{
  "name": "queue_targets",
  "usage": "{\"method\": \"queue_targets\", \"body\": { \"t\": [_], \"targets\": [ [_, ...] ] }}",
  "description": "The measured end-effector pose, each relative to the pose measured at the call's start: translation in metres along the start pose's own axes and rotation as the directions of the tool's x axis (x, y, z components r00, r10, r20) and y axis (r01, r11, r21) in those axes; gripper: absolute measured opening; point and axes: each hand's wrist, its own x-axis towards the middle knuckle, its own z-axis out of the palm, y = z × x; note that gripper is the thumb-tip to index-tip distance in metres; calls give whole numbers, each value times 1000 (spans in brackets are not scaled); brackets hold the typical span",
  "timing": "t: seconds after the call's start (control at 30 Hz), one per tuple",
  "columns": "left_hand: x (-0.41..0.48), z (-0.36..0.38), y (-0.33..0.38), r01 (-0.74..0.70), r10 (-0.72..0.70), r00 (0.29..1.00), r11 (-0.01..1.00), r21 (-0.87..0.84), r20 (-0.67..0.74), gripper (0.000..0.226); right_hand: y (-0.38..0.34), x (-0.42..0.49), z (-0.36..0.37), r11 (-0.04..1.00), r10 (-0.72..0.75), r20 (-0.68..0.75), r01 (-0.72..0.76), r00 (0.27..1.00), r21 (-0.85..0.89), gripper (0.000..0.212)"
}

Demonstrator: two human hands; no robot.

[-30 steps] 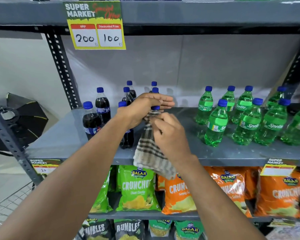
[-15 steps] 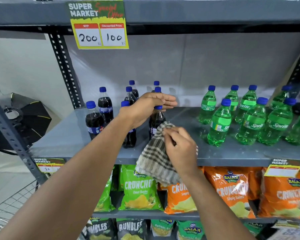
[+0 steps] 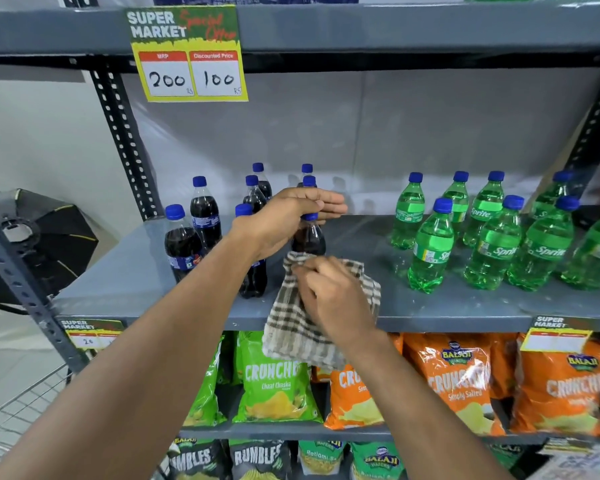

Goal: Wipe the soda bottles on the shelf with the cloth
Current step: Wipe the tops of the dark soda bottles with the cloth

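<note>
Several dark cola bottles with blue caps stand at the left of the grey shelf (image 3: 125, 271). My left hand (image 3: 284, 220) grips the neck of one cola bottle (image 3: 309, 240) just under its cap. My right hand (image 3: 333, 299) holds a brown-and-white checked cloth (image 3: 291, 337) against the lower body of that bottle; the cloth's loose end hangs over the shelf's front edge. Several green Sprite bottles (image 3: 430, 251) stand at the right of the same shelf.
A price sign (image 3: 187, 53) hangs from the shelf above. Chip bags (image 3: 274, 379) fill the lower shelves. A perforated steel upright (image 3: 122, 133) stands at the left, a wire trolley (image 3: 18, 410) at the lower left. Bare shelf lies between colas and Sprites.
My right hand has slid the cloth down the cola bottle from its neck to its lower body. My left hand has stayed on the bottle's neck.
</note>
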Motion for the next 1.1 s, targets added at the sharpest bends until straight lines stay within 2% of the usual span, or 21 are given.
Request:
{"method": "queue_targets", "body": {
  "t": [0.13, 0.23, 0.5, 0.63, 0.73, 0.8, 0.97, 1.1],
  "targets": [
    [-2, 2, 1, 5, -5, 1000, 1000, 15, -13, 38, -1, -23, 6, 998, 56, 112, -56, 992, -10, 23],
    [-4, 3, 5, 21, -21, 1000, 999, 38, -5, 38, -2, -29, 5, 995, 92, 141, -94, 986, 11, 26],
    [-4, 2, 21, 72, -67, 997, 979, 191, -32, 38, 2, -37, -7, 981, 134, 9, -134, 991, 138, 16],
    [-15, -3, 34, -66, 88, 991, 977, 204, -101, 36, 1, -45, -16, 968, 140, -16, -133, 990, 211, 16],
    [-30, -20, 47, -192, 241, 952, 951, 240, -191, 32, -2, -48, -26, 957, 154, -38, -139, 987, 256, 16],
    [-40, -36, 51, -203, 276, 928, 938, 282, -249, 30, -8, -45, -31, 961, 141, -79, -118, 987, 250, 16],
    [-54, -64, 33, 27, 98, 946, 927, 374, -310, 31, -34, -23, -20, 924, 153, -147, -89, 977, 373, 14],
    [-55, -67, 17, 37, 45, 967, 949, 314, -250, 36, -60, -9, 10, 911, 190, -92, -140, 978, 388, 14]
  ]
}}
